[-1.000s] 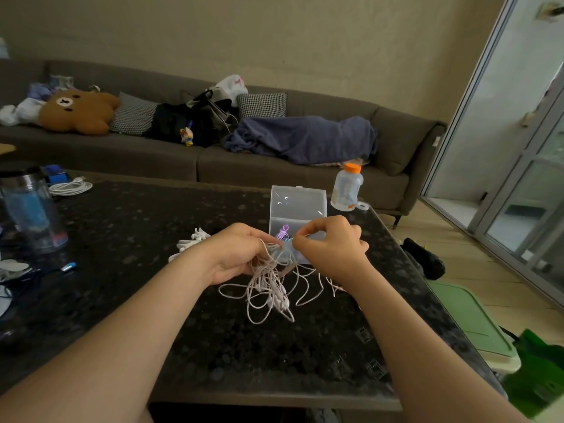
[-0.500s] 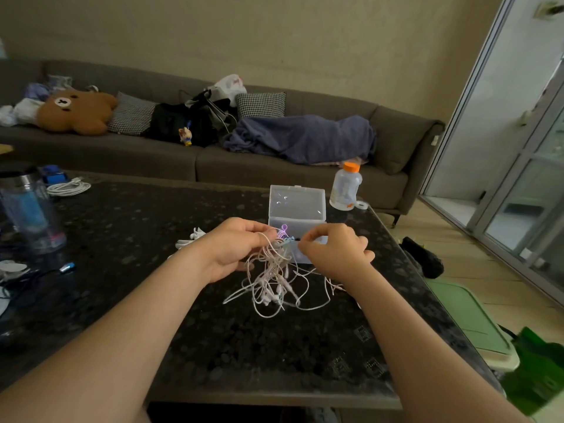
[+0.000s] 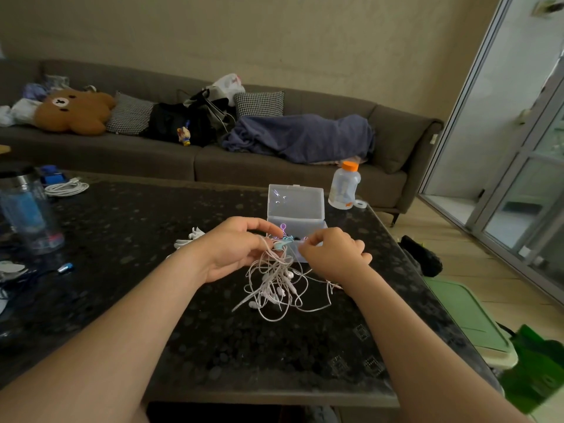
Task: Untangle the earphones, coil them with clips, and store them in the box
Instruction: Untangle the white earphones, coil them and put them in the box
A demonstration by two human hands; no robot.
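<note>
Tangled earphones (image 3: 276, 288), hanging below the fingers, are gripped by the curled left hand (image 3: 235, 250) and pinched by the right hand (image 3: 332, 254).

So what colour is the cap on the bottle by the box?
Orange. The cap shows clearest in the head view.

Dark speckled table (image 3: 213, 346): clear box (image 3: 295, 203) at 12 o'clock, orange-capped bottle (image 3: 345, 190) at 1, coiled white cable (image 3: 65, 188) at 10, tumbler (image 3: 27, 215) at 9, earphone tangle (image 3: 274, 288) centre.

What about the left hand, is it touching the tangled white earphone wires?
Touching. In the head view the left hand grips the top of the tangled white earphone wires.
</note>
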